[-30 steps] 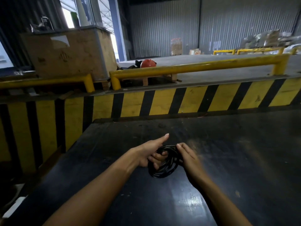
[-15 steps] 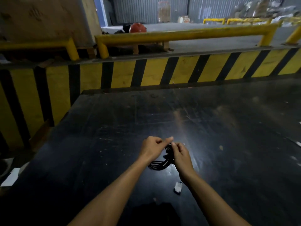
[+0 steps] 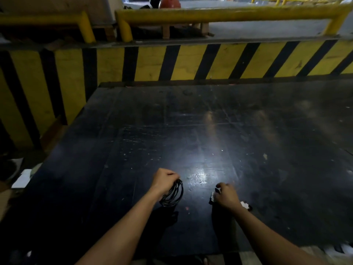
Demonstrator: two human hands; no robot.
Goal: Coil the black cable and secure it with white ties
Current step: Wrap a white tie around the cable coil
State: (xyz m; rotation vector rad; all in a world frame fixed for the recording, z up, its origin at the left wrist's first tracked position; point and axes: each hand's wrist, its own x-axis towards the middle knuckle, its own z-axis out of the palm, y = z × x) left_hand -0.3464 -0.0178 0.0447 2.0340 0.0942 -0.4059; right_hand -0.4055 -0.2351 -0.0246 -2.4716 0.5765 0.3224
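The black cable [image 3: 172,194] is wound into a small coil of several loops. My left hand [image 3: 164,180] is closed around its upper edge and holds it just above the dark table [image 3: 191,131]. My right hand [image 3: 226,196] is apart from the coil, lower right of it, resting on the table over small white pieces [image 3: 212,196], the white ties. Its fingers are curled on them, and whether it grips one is unclear. Another white piece [image 3: 244,204] lies beside my right wrist.
A yellow and black striped barrier [image 3: 191,62] runs along the table's far edge, with yellow rails [image 3: 219,14] and a red helmet [image 3: 170,1] behind it. White paper [image 3: 22,177] lies on the floor at the left. Pale debris [image 3: 343,248] sits at the table's near right corner.
My right hand let go of the coil and moved right and down onto the white ties. My left hand kept the coil. The camera tilted further down.
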